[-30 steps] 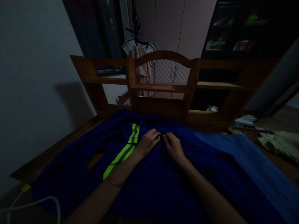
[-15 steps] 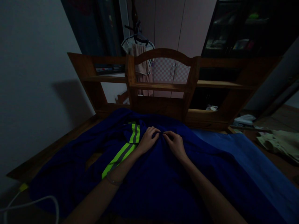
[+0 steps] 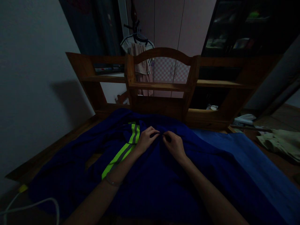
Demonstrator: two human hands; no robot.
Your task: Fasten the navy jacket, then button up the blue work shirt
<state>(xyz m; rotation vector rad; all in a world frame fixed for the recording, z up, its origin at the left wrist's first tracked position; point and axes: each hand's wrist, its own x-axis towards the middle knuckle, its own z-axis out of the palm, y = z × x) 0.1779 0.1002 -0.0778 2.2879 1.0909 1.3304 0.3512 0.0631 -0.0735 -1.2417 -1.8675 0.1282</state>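
A dark blue work jacket (image 3: 150, 181) with yellow-green and grey reflective bands (image 3: 120, 154) lies spread out below me. My left hand (image 3: 146, 139) pinches the blue cloth between thumb and fingertips near the jacket's upper middle. Just to the right, my right hand (image 3: 173, 143) has its thumb and forefinger pressed together on the same spot of cloth. The fingertips of both hands almost meet. Any small part between them is too dark to make out.
A wooden headboard with shelves (image 3: 160, 86) stands behind the jacket. A lighter blue sheet (image 3: 217, 142) shows at the right. A white cable (image 3: 44, 200) loops at the lower left, beside a pale wall (image 3: 35, 78). Folded light cloth (image 3: 278, 145) lies far right.
The right hand's fingers have curled in more and its wrist has turned slightly. The left hand's fingertips have shifted a little, still at the same place on the jacket.
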